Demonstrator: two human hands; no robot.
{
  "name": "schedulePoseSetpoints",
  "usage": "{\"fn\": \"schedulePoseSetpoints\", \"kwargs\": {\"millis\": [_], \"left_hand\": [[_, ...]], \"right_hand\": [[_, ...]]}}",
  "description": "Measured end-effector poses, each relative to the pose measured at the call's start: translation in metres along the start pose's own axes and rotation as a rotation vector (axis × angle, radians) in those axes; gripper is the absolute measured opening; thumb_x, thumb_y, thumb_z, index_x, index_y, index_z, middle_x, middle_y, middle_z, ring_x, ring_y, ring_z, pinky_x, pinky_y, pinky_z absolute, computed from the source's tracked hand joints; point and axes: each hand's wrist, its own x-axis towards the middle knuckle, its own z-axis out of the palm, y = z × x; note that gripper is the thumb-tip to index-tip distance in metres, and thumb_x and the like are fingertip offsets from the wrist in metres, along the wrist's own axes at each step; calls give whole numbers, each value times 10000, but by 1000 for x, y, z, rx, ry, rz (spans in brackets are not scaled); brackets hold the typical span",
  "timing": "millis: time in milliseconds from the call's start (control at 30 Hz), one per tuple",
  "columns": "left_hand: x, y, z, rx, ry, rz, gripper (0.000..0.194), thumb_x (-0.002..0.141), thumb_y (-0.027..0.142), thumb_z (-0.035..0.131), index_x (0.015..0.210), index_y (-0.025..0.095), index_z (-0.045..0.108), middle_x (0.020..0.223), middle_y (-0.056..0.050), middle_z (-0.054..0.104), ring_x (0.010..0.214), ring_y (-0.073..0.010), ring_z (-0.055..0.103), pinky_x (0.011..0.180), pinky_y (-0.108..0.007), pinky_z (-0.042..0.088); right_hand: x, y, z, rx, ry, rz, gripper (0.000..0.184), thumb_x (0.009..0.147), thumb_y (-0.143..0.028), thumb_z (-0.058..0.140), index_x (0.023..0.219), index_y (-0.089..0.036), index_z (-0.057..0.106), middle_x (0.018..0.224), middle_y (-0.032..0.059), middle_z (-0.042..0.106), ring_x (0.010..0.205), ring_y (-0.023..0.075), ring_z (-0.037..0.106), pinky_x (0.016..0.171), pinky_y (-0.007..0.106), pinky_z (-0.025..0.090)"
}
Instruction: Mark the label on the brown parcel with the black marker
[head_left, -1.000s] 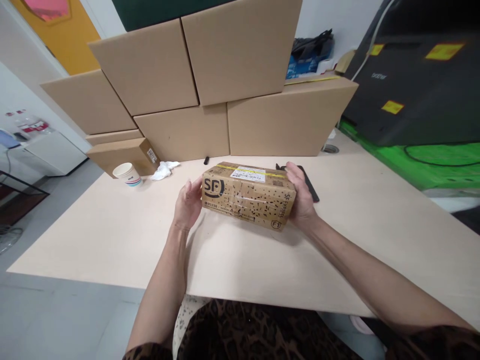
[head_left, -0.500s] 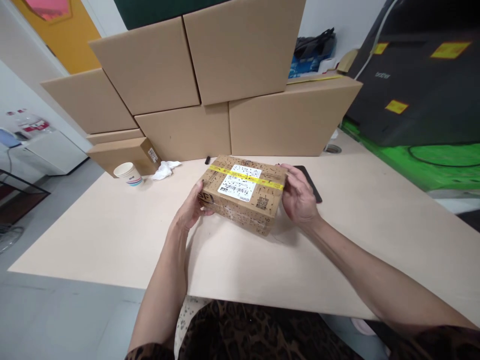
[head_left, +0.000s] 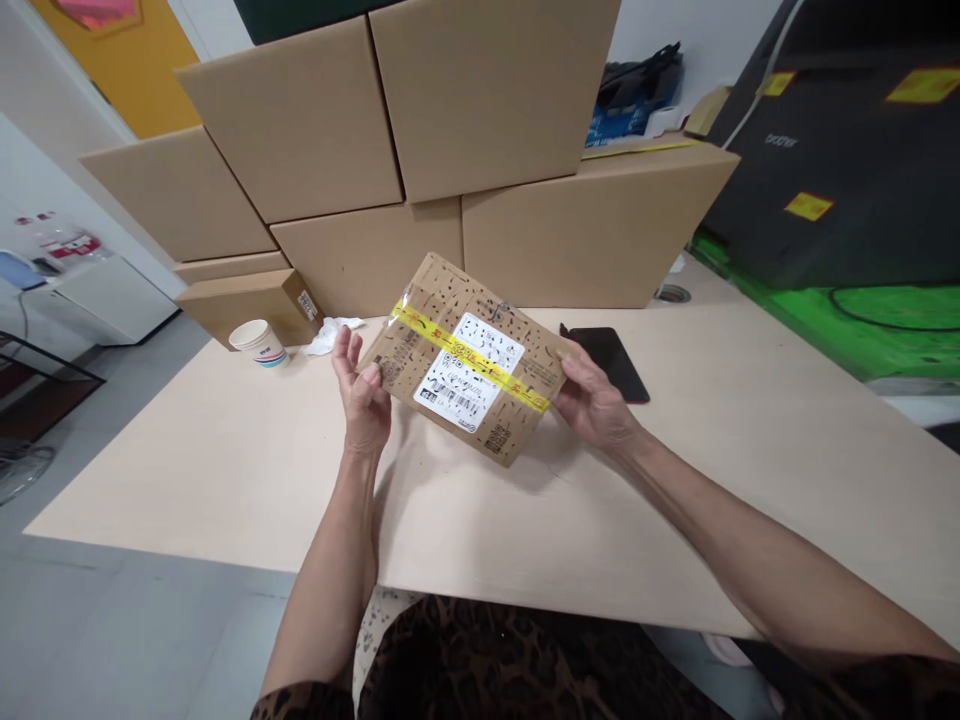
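A small cardboard box (head_left: 412, 372) is held tilted above the table, its top face turned toward me. Yellow tape runs across that face and over a white shipping label (head_left: 466, 395); dark marks speckle the cardboard. My left hand (head_left: 361, 395) grips the box at its left corner, thumb on the top face and the other fingers partly behind. On the right side, my right hand (head_left: 596, 400) holds the edge, with its thumb in front and fingers underneath, partly hidden. Just behind my right hand lies a flat black tablet-like object (head_left: 611, 362).
Large cardboard boxes (head_left: 322, 130) stand stacked along the back of the table (head_left: 225, 480). A paper cup (head_left: 259, 343), a crumpled white tissue (head_left: 330, 335) and a smaller box (head_left: 247, 305) sit at the back left. A dark case (head_left: 810, 150) stands at the right over green material.
The box has been raised and tipped so its top faces me more squarely. Its front side no longer shows. My left hand has shifted its grip, and more of the black flat object is visible.
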Motion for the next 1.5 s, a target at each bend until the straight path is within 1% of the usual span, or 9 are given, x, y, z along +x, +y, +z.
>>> {"fn": "schedulePoseSetpoints", "kwargs": {"millis": [100,267,500,767,933,1033,1167,1267,1500], "left_hand": [[3,-3,3,-77,49,102,887,665,664,885,1436,365,564,1592,-43,540,1609,-295,359,1238,-374,436],[0,-9,10,-166,-53,-128,821,679,758,858,1311,269,669,1441,-94,701,1548,-340,474,1208,-428,501],[-13,-15,17,-49,-288,-265,886,660,387,991,1441,231,602,1370,-145,758,1412,-407,623,1199,-526,509],[-9,-18,19,-169,-108,-267,731,759,479,899,1398,235,639,1343,-93,781,1418,-385,625,1210,-497,522],[-4,-14,16,-216,-45,-277,664,825,532,828,1395,245,645,1305,-74,799,1397,-358,648,1195,-475,546],[-2,-14,15,-237,0,-256,606,836,521,823,1354,245,671,1304,-66,801,1382,-345,662,1188,-465,554],[-1,-17,14,-255,26,-266,558,857,511,809,1325,234,687,1284,-69,809,1383,-348,661,1186,-476,556],[-2,-18,16,-267,20,-263,558,843,502,825,1304,220,690,1270,-87,812,1372,-356,668,1178,-485,559],[-4,-19,18,-298,44,-289,501,825,468,847,1211,188,693,1269,-118,807,1338,-365,691,1148,-506,573]], "right_hand": [[-5,2,4,-2,-27,18,572,772,-550,792,1263,-328,602,1287,58,721,1254,318,672,1086,550,558],[-9,7,12,20,-20,-34,611,753,-575,806,1260,-326,573,1245,60,715,1248,303,667,1175,557,490],[-10,16,13,-14,-25,-69,683,709,-535,857,1263,-331,514,1442,71,599,1352,293,596,1222,554,440],[-4,15,7,-47,-81,-34,487,894,-712,626,1174,-314,616,1367,72,658,1265,268,652,1026,498,594],[20,-3,-24,-327,209,-215,431,866,-661,698,1068,-282,664,1194,61,715,1012,239,704,758,375,612],[33,-16,-52,-706,253,-299,331,933,-557,627,1031,-244,674,960,58,733,848,240,686,773,408,590],[40,-27,-72,-1429,31,-287,291,1018,-282,453,1115,-190,711,1162,163,753,1047,306,704,918,447,563],[43,-29,-73,-1793,-214,-242,372,965,-105,444,1212,-168,715,1296,208,704,1169,341,671,868,412,548],[69,-30,-68,-1912,-601,-278,321,912,-12,477,954,-156,761,1189,224,734,1054,329,678,786,385,479]]}}
